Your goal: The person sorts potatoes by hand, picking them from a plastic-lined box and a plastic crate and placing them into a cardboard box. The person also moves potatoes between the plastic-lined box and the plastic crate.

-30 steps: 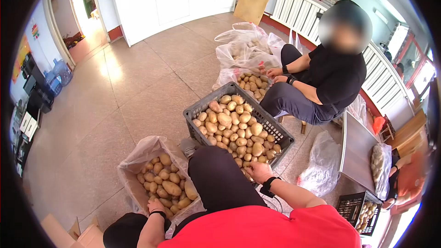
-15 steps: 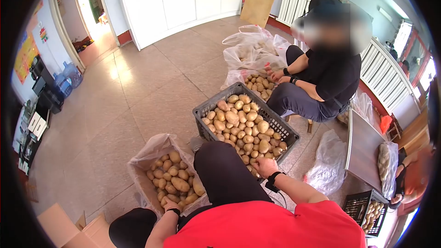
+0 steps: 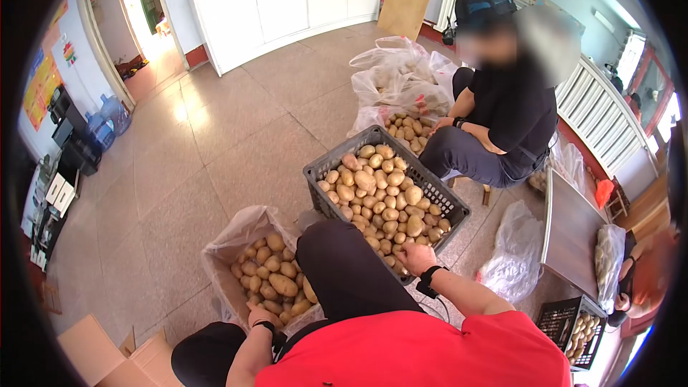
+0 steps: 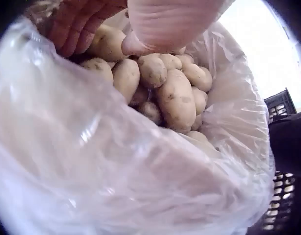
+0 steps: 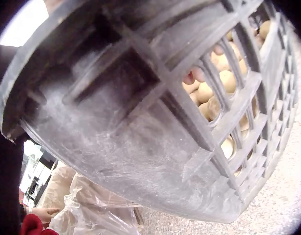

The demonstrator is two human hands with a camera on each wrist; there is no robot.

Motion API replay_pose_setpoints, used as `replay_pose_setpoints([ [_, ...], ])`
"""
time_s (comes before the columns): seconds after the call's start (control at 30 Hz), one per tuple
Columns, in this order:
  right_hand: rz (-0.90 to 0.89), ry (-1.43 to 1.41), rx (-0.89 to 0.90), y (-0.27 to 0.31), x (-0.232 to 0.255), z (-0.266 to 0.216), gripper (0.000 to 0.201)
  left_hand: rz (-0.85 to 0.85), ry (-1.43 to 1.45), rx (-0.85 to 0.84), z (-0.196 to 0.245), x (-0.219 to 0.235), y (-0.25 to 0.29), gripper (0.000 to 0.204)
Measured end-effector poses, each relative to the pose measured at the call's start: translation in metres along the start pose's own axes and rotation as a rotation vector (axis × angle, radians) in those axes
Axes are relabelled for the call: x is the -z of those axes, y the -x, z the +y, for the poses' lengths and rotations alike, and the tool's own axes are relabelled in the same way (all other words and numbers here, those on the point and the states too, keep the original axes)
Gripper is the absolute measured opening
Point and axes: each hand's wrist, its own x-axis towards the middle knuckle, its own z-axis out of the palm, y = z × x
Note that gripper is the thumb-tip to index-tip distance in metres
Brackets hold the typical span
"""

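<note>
My left hand (image 3: 262, 315) is at the near side of a box lined with a clear plastic bag (image 3: 213, 261). In the left wrist view the thumb and fingers of the left hand (image 4: 140, 24) spread over the potatoes (image 4: 176, 100) inside, with no potato gripped. My right hand (image 3: 417, 258) reaches over the near corner of a dark plastic crate (image 3: 315, 179) heaped with potatoes (image 3: 390, 201). Through the crate's slots in the right wrist view, reddish fingertips (image 5: 193, 77) show beside the potatoes; I cannot tell whether they pinch one.
A seated person in black (image 3: 512, 100) faces the crate's far side, beside plastic bags of potatoes (image 3: 394, 75). A crumpled clear bag (image 3: 512, 251) lies to the right, near a brown panel (image 3: 573, 236) and another crate (image 3: 555, 322). Open cardboard (image 3: 93, 347) stands lower left.
My left hand has drawn back from among the potatoes to the near rim of the lined box. My right hand stays at the crate's near corner. The seated person's head has turned and leaned.
</note>
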Motion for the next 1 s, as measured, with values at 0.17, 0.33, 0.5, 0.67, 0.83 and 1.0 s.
replay_pose_setpoints([
  [0.17, -0.009, -0.027, -0.001, 0.001, 0.003, -0.001, 0.035, -0.207, -0.575, -0.238, -0.016, -0.018, -0.036, 0.035],
  [0.33, 0.038, -0.034, 0.013, 0.000, -0.001, 0.001, 0.034, -0.057, -0.296, -0.097, -0.016, -0.017, -0.039, 0.027],
  [0.5, -0.033, -0.004, -0.007, -0.003, -0.002, -0.001, 0.034, -0.007, -0.185, 0.026, -0.017, -0.020, -0.044, 0.029],
  [0.67, -0.060, -0.025, -0.029, -0.002, 0.005, -0.003, 0.033, 0.009, -0.126, 0.061, -0.013, -0.028, -0.052, 0.034],
  [0.83, -0.055, -0.025, -0.033, -0.001, 0.006, -0.004, 0.031, -0.166, 0.062, 0.179, 0.019, 0.023, -0.004, 0.039],
  [1.0, -0.036, -0.059, -0.006, 0.000, 0.007, -0.003, 0.031, -0.387, -0.030, 0.132, -0.007, -0.016, -0.037, 0.037],
])
